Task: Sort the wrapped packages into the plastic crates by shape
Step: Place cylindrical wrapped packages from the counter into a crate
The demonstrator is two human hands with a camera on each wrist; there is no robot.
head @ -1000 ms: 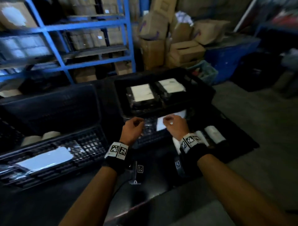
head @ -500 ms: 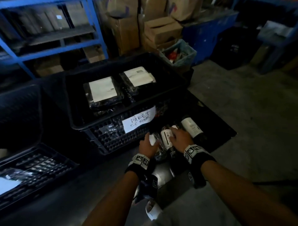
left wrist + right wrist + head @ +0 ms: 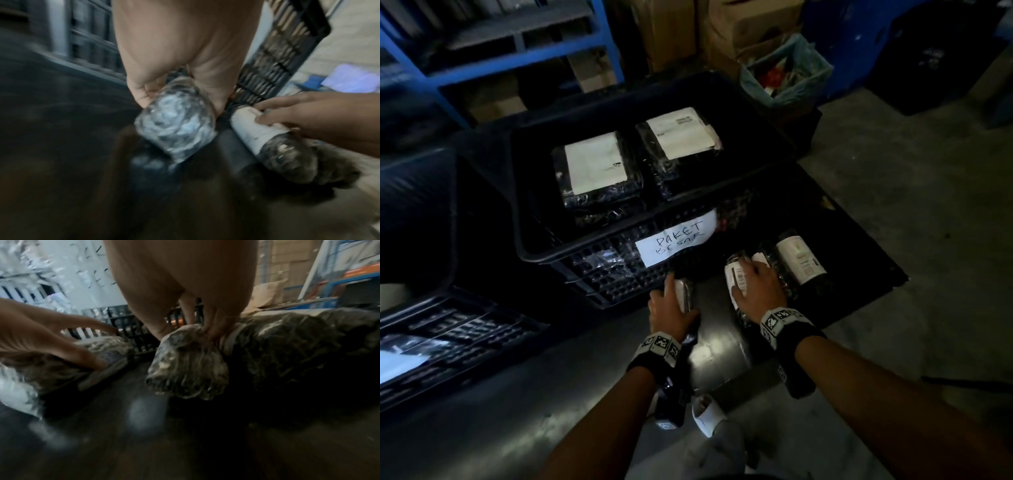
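Note:
Bubble-wrapped cylinder packages lie on a black mat (image 3: 859,240) in front of a black crate (image 3: 571,253) labelled "PAKET BESAR". My left hand (image 3: 671,298) grips one cylinder (image 3: 684,294) (image 3: 174,123), fingers curled round it, close to the crate's front wall. My right hand (image 3: 750,281) (image 3: 185,331) grips a second cylinder (image 3: 736,277) (image 3: 187,366) with a white barcode label. A third labelled cylinder (image 3: 801,260) lies just right of it on the mat. Two flat rectangular packages (image 3: 595,164) (image 3: 681,133) with white labels lie inside the crate.
A second black crate (image 3: 448,329) holding a white-labelled package sits low at the left. Blue shelving (image 3: 517,65), cardboard boxes (image 3: 750,24) and a lined bin (image 3: 787,72) stand behind. Bare concrete floor (image 3: 928,171) spreads to the right.
Both hands dropped from the crate's front label to the cylinders on the mat. The left hand has drawn its cylinder left, away from the one under the right hand.

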